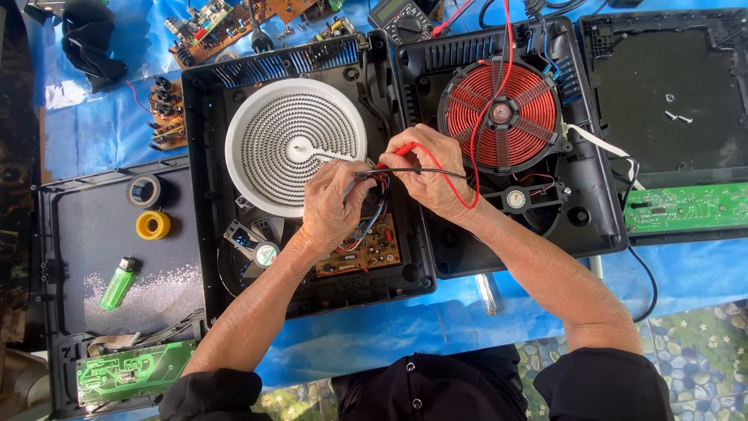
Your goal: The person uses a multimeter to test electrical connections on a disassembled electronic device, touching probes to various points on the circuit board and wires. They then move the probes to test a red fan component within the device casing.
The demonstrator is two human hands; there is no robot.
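As seen from the head camera, two opened cooktops were laid side by side on a blue sheet (436, 320). The left hand (331, 204) was closed on a black probe (352, 185), and the right hand (430, 173) was pinched on a red probe (405, 148); both tips were held close together just above the brown board (366, 248) of the left cooktop (204, 187), beside its white coil (294, 145). A red lead (467, 187) was looped over the right wrist and run up across the copper coil (499, 117) toward a meter (399, 19) at the top edge; a black lead (421, 171) was stretched between the hands.

Several hazards could be judged from this arrangement. With the tips so near each other, a slip might bridge neighbouring points on the board and give a false reading or a short. The looped red lead might be snagged by a wrist movement and the probe pulled off its point, or the meter dragged. Whether the board was powered could not be told; if so, the bare fingers near it would be at risk. Loose screws (676, 117) on the right lid (623, 93) might be scattered by a nudge. A lighter (118, 284) and tape rolls (148, 209) lay well apart on the left lid (70, 257).
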